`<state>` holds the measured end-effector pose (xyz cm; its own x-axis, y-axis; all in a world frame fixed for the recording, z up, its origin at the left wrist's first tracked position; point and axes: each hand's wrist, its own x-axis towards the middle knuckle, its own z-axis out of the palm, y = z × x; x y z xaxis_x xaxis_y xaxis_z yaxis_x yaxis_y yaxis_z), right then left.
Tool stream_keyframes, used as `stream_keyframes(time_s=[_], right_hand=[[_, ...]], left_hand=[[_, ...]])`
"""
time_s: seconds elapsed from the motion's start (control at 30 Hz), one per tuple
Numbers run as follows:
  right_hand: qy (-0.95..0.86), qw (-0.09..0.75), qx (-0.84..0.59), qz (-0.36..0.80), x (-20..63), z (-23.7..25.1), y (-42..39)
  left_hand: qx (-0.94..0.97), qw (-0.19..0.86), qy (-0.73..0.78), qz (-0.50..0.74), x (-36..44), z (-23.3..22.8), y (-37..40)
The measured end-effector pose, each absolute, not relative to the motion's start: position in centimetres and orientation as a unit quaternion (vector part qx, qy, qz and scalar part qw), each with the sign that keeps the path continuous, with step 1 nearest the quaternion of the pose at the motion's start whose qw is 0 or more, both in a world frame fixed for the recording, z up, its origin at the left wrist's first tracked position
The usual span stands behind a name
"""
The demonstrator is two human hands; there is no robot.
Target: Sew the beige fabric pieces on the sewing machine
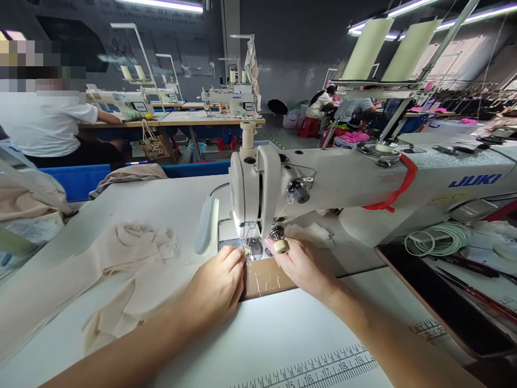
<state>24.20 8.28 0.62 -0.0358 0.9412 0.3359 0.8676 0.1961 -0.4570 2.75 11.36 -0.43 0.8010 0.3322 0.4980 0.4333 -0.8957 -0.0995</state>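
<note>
My left hand [221, 276] lies at the left side of the needle area, its fingers curled and their tips together near the presser foot [247, 251]. What the fingertips hold, if anything, is too small to make out. My right hand [297, 264] reaches in from the other side, thumb and fingers drawn together beside the round metal part [256, 249] under the sewing machine head [252, 188]. A cream knob [281, 247] partly covers its fingertips. Between the hands is a brown plate [269, 277] with shiny clear strips on it.
Beige fabric pieces [137, 269] lie on the white table to the left. A grey-blue handled tool [205, 225] rests beside the machine head. At right are a dark tray [444, 291] and coiled pale cord [438, 238]. Printed ruler marks [319, 372] run along the front. Other people sit farther back.
</note>
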Motion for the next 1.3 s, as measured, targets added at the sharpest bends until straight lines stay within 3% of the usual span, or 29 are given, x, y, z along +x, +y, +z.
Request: stream_keyframes(time_s=[0.4,0.6,0.77,0.87,1.0,1.17,1.23,1.3], right_hand=[[-0.717,0.274,-0.638,0.059,24.3,1.2,7.9],[-0.820,0.269,-0.503,0.054,23.4,1.8,6.5],[-0.897,0.274,-0.346,0.009,19.9,1.4,4.8],[-0.934,0.201,-0.294,0.007,17.7,1.3,3.8],[-0.944,0.141,-0.298,-0.029,15.6,1.3,0.9],[-0.912,0.263,-0.286,-0.131,14.4,-0.4,-4.7],[-0.902,0.342,-0.261,-0.046,14.5,-1.5,-6.9],[-0.880,0.384,-0.241,0.138,14.8,-2.8,-9.0]], left_hand=[[-0.948,0.072,-0.219,-0.220,2.5,-0.6,11.9],[-0.907,-0.086,-0.353,-0.212,1.4,0.8,13.7],[-0.811,-0.111,-0.564,-0.108,-0.1,2.9,14.2],[-0.815,-0.173,-0.550,-0.053,-1.3,3.6,14.0],[-0.813,-0.328,-0.477,-0.068,-4.4,4.0,12.5],[-0.757,-0.447,-0.473,-0.063,-11.6,4.5,5.1],[-0.717,-0.491,-0.493,-0.038,-14.8,4.8,0.6],[-0.693,-0.504,-0.515,-0.021,-17.6,4.6,-3.7]])
